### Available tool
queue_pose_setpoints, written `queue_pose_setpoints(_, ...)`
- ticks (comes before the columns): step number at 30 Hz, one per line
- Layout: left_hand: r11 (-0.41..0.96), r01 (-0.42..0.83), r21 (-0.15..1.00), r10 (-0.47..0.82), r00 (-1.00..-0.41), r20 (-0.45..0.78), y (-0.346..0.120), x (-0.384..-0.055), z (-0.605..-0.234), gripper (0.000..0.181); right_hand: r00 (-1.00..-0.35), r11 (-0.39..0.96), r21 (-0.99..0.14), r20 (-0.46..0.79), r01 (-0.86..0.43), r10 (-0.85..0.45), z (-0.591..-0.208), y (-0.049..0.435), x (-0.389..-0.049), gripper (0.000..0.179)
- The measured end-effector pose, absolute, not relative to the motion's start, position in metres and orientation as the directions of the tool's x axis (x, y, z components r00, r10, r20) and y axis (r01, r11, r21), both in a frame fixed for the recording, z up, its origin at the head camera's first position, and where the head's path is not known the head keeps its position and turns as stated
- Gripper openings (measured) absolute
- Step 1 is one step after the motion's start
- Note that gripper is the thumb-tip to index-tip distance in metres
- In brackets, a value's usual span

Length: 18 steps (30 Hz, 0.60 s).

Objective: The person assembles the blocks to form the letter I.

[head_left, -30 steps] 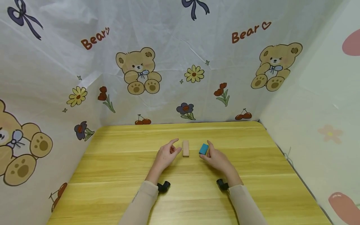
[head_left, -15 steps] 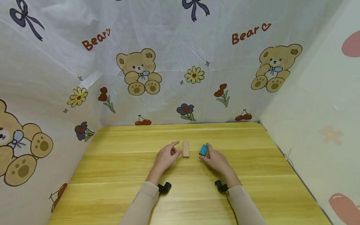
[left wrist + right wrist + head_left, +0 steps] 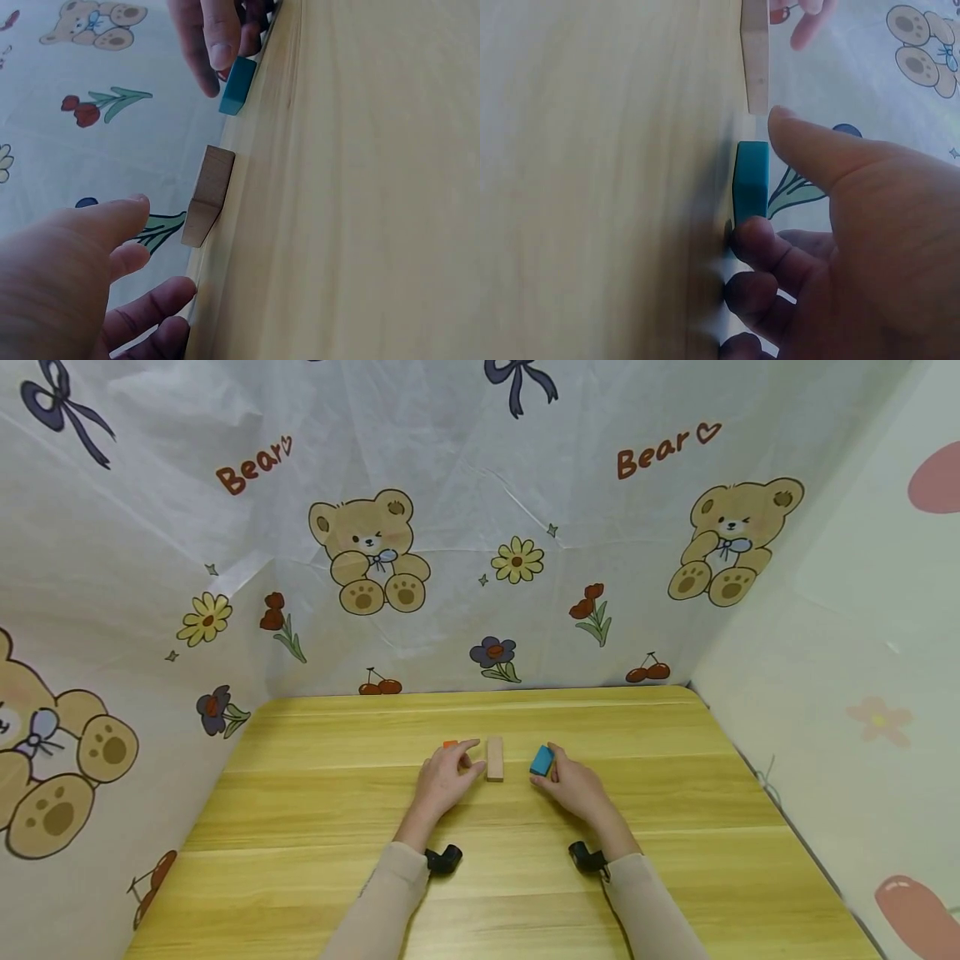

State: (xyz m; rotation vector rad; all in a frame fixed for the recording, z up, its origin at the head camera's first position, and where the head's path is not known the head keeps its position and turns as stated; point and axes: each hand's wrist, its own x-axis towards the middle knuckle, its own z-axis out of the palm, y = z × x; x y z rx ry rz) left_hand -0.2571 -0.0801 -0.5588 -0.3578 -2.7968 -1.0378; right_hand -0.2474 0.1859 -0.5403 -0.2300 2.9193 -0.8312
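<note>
A plain wooden block (image 3: pixel 495 759) lies lengthwise near the table's middle. Just left of it is my left hand (image 3: pixel 441 781), thumb and fingers apart and loosely bent, holding nothing; the left wrist view shows a gap between its fingers and the wooden block (image 3: pixel 209 196). Behind that hand, a small orange piece (image 3: pixel 450 743) shows, mostly hidden. To the right, a blue block (image 3: pixel 542 760) lies on the table. My right hand (image 3: pixel 576 787) is around it: in the right wrist view the index fingertip meets one end of the blue block (image 3: pixel 751 176), while the thumb appears apart from it.
The yellow wood-grain table (image 3: pixel 495 893) reaches back to a white cloth backdrop (image 3: pixel 450 460) printed with bears and flowers. Another pale wall (image 3: pixel 840 635) rises along the right side. Both wrists wear black devices (image 3: pixel 444 860).
My left hand has shifted slightly right, and the orange piece now shows behind it. The right hand has moved a little left at the blue block. The wooden block stays put.
</note>
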Motion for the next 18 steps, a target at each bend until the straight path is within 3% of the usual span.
queue_pose_setpoints(18, 0.771, 0.271, 0.576, 0.176, -0.960, 0.216, -0.0695, -0.2616, -0.5625, 0.047, -0.990, 0.866, -0.488, -0.021, -0.109, -0.136, -0.5476, 0.1842, -0.2514, 0.081)
